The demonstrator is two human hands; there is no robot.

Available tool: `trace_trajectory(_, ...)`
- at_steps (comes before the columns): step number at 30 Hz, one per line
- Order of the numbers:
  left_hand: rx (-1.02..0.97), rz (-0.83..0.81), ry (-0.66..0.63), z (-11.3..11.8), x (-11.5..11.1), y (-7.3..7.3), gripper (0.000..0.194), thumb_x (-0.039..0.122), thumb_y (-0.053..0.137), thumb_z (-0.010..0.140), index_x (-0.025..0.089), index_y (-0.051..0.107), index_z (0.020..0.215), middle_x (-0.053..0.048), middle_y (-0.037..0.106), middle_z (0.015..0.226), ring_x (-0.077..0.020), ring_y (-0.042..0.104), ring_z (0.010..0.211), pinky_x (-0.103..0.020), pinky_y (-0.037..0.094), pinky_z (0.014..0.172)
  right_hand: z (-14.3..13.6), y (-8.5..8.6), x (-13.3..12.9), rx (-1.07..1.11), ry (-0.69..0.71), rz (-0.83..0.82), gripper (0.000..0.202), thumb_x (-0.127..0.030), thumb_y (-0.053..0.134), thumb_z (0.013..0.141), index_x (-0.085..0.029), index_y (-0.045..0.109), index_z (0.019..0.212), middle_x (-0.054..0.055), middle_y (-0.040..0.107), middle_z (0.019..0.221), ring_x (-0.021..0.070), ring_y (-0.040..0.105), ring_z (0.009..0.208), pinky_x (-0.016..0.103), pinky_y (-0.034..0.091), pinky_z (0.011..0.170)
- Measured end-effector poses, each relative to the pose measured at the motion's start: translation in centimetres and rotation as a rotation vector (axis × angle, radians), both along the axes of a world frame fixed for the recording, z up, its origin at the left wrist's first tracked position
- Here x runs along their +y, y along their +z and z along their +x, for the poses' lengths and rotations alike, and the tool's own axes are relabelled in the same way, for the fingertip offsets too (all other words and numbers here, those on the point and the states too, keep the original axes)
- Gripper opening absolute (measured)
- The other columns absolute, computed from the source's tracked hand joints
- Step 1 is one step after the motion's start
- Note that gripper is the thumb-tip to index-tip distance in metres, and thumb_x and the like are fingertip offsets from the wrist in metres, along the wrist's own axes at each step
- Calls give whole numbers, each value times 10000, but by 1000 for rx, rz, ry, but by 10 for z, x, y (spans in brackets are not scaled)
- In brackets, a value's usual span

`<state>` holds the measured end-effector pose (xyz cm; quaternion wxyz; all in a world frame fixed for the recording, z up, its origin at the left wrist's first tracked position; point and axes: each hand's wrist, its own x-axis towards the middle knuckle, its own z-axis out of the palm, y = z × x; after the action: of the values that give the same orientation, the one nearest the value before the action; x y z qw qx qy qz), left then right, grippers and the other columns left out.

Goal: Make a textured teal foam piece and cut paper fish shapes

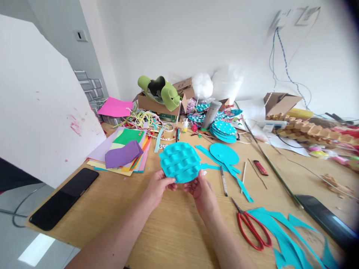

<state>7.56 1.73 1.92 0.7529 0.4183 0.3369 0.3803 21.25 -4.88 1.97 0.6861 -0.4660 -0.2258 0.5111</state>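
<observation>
A round turquoise paper disc (pixel 180 161) with raised, woven-looking strips is held up above the table between both hands. My left hand (pixel 161 183) pinches its lower left edge, thumb on top and fingers underneath. At the lower right edge my right hand (pixel 201 186) grips it in the same way. Just beyond, a plain turquoise paper circle (pixel 224 154) lies with loose turquoise strips (pixel 238 179) beside it. To the right of my right hand are a pen (pixel 223 181) and red-handled scissors (pixel 252 228).
Coloured paper sheets (pixel 123 155) and a black phone (pixel 64 198) lie on the left. Turquoise offcuts (pixel 283 235) and a second phone (pixel 327 216) are at right, near a long thin stick (pixel 269 160). Behind stand a grey flask (pixel 211 115) and finished-looking discs (pixel 223 130).
</observation>
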Motion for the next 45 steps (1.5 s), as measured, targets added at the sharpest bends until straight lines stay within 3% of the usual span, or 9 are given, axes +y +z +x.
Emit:
trace_trajectory(8,20,15,-2,2,-2,-2,195,233,728,581,135,635,722,-39,671,652,-131,584,547,-249,432,532,-7,-4,0,-60,7,-11,325,-416,840,608,-159,687,736,22,663,686,126,546,580,261,442,561)
trace_trajectory(18,79,55,-51,8,-11,0,200,283,696,611,128,622,715,-46,665,621,-128,566,495,-247,425,488,-10,-17,1,-73,-74,-7,320,-421,826,616,-163,643,663,11,616,594,124,502,523,285,415,543)
trace_trajectory(27,84,83,-68,8,-14,2,181,276,672,643,131,625,738,-47,662,639,-140,573,533,-257,434,520,-21,-3,0,-65,-74,52,312,-431,793,650,-186,608,594,22,635,560,145,546,488,292,446,504)
trace_trajectory(36,36,120,-77,10,-14,-2,298,343,752,656,136,649,844,-62,685,767,-181,630,669,-294,474,616,-22,-8,1,-39,-171,10,329,-404,835,589,-186,599,661,-4,633,594,125,516,490,279,417,515)
trace_trajectory(45,43,94,-90,6,-10,1,326,390,780,623,124,668,773,-56,670,674,-148,584,564,-283,455,582,-22,-9,0,-87,-191,-7,336,-415,830,587,-183,592,637,-18,601,567,113,464,502,270,364,525)
